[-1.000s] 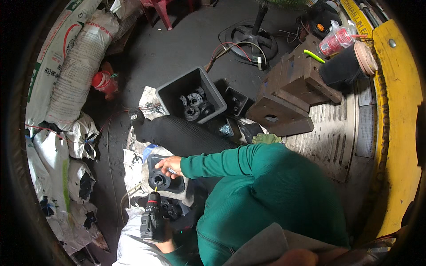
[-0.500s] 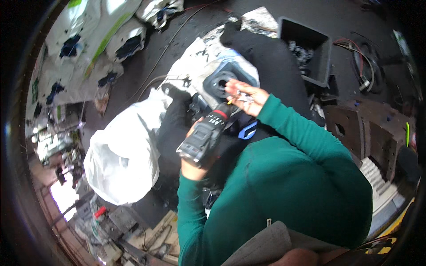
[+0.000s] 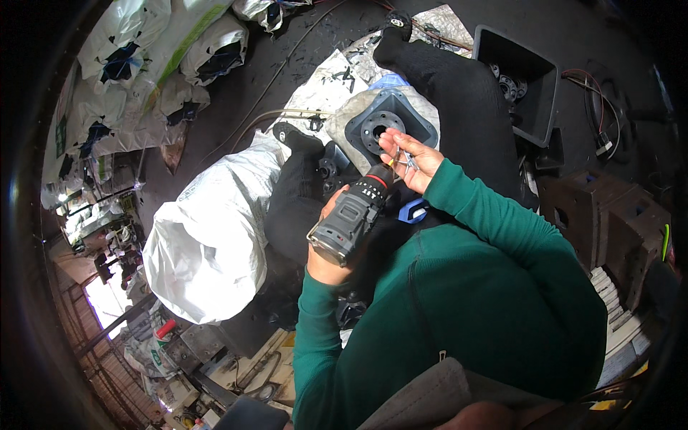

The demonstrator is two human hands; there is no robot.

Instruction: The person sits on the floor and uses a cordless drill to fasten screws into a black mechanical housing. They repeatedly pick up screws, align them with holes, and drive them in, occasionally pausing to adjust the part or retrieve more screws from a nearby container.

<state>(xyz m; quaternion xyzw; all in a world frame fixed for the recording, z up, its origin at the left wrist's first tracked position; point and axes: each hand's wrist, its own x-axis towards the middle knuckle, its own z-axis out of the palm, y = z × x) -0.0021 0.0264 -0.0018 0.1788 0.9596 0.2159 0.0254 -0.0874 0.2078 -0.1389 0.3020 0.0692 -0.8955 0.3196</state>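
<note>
My left hand (image 3: 326, 258) grips a black and grey cordless drill (image 3: 355, 215) with a red ring near its chuck, its nose pointing up and away from me. My right hand (image 3: 408, 159) is at the drill's tip, fingers pinched on a small thin metal piece that looks like a bit or screw. Just beyond the fingers lies a square dark plastic flange (image 3: 387, 129) with a round centre hole, on white sacking. My legs in black trousers (image 3: 459, 93) stretch out on either side of it.
A black bin (image 3: 527, 89) with round dark parts stands at the upper right. A big white sack (image 3: 208, 236) bulges at my left. Filled white bags (image 3: 143, 79) lie along the upper left. Brown metal blocks (image 3: 609, 215) and cables sit at the right.
A second ago my right hand rested on the flange and the drill hung low. The drill has since come up, and my right hand now meets its tip. The view swung left.
</note>
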